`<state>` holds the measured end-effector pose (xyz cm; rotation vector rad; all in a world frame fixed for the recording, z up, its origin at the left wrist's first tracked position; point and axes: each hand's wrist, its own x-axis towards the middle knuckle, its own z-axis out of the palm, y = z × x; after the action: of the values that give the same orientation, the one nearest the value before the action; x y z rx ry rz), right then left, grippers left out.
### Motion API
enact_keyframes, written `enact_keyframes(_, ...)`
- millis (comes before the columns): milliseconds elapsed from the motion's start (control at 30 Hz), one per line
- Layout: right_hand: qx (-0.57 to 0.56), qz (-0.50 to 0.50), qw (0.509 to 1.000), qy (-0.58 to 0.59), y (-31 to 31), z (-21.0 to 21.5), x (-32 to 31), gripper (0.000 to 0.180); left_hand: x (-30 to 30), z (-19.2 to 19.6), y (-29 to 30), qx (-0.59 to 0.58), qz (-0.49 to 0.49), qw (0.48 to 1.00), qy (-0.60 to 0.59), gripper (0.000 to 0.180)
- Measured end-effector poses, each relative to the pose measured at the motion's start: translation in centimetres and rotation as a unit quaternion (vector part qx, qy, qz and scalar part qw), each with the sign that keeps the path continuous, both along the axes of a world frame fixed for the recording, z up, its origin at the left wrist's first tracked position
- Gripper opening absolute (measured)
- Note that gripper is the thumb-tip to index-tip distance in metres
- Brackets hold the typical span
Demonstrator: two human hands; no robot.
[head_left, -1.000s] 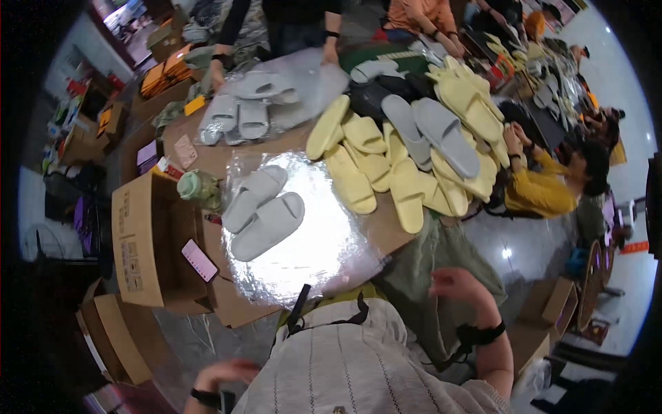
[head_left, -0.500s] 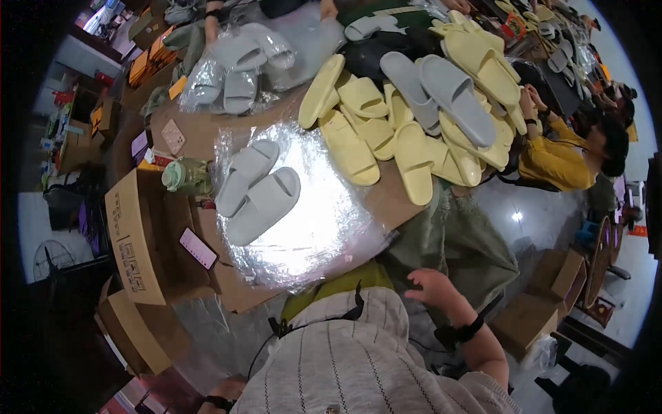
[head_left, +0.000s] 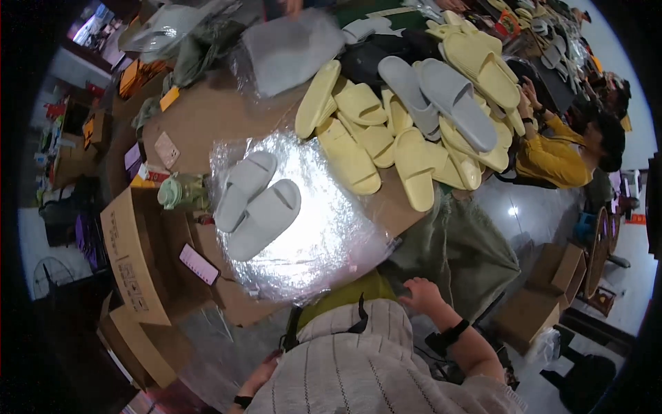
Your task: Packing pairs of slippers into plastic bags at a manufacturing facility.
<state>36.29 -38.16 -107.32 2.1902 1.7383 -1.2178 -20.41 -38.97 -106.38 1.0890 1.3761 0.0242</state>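
A pair of grey slippers [head_left: 265, 219] lies side by side on a stack of shiny clear plastic bags [head_left: 321, 238] in front of me. My right hand [head_left: 422, 295] hangs beside my waist, holding nothing, its fingers loosely curled and apart. Low at my left hip is my left hand [head_left: 262, 372]; its fingers are partly hidden against my side. Both hands are off the table. Beyond the bags, to the right, lies a heap of yellow slippers [head_left: 352, 162], with grey slippers [head_left: 460, 103] on top of it.
An open cardboard box [head_left: 138, 259] stands left of the table, near a phone [head_left: 198, 263] and a green-lidded bottle [head_left: 181, 192]. A dark green sack [head_left: 458, 255] hangs at the right edge. More plastic bags [head_left: 293, 52] lie at the far side. A person in yellow [head_left: 552, 159] sits right.
The bagged grey slippers at the far left have left the tabletop; a clear bundle now shows farther back. My left hand has come further into view. The view has shifted slightly.
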Motion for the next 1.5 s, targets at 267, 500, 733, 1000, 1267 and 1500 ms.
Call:
enact_keyframes(267, -0.104, -0.161, 0.981, 0.0, -5.2, -7.2, -3.0, 0.046, 2.4, 3.6, 8.9, 0.006, -0.389, 0.914, 0.116, 0.027)
enact_keyframes(500, -0.205, -0.327, 0.912, 0.141, -6.3, -12.1, -7.4, 0.08, 9.6, 7.9, 19.1, -0.039, -0.481, 0.773, 0.412, 0.023)
enact_keyframes(733, -0.259, -0.229, 0.929, 0.134, -3.5, -17.3, -10.1, 0.059, 18.8, 1.8, 20.2, -0.112, -0.496, 0.861, 0.031, 0.042)
enact_keyframes(1000, -0.173, -0.237, 0.763, 0.576, 0.6, -13.0, -14.7, 0.014, 17.0, -16.2, 8.5, -0.026, -0.5, 0.851, 0.157, 0.055)
enact_keyframes(1267, -0.194, 0.005, 0.772, 0.605, -2.0, -12.5, -16.9, 0.008, 13.9, -20.3, 6.1, -0.085, -0.443, 0.862, 0.231, 0.065)
enact_keyframes(1500, -0.207, 0.003, 0.656, 0.725, -1.2, -12.2, -17.5, 0.013, 19.6, -17.0, 7.5, -0.234, -0.376, 0.886, 0.138, 0.067)
